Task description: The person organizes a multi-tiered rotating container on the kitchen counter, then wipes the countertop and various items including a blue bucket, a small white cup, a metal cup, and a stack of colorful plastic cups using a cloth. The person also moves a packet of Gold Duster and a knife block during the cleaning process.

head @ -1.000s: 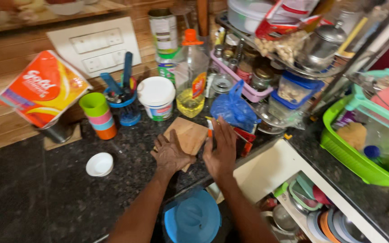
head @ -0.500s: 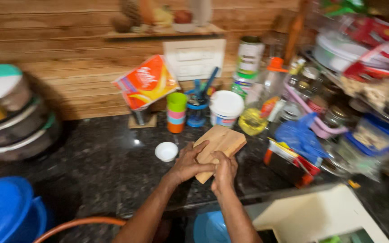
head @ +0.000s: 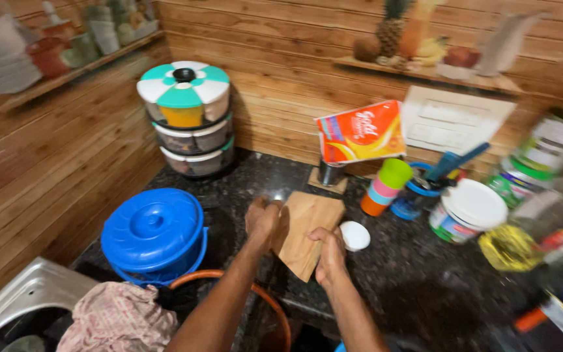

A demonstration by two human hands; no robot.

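Wooden board [head: 305, 231], tilted, above dark counter [head: 418, 287].

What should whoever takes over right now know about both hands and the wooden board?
Left hand: gripping the left edge of the wooden chopping board.
Right hand: gripping the board's near right edge.
Board: held tilted above the dark granite counter, beside the small white lid.
Done: board is in both hands.
Left: it is not yet lying flat on anything.

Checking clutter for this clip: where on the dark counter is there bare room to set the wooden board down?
Bare counter lies between the stacked containers, the blue lidded bucket and the wooden board. Another patch sits right of the small white lid, toward the near edge. The back right is crowded: stacked cups, white-lidded tub.
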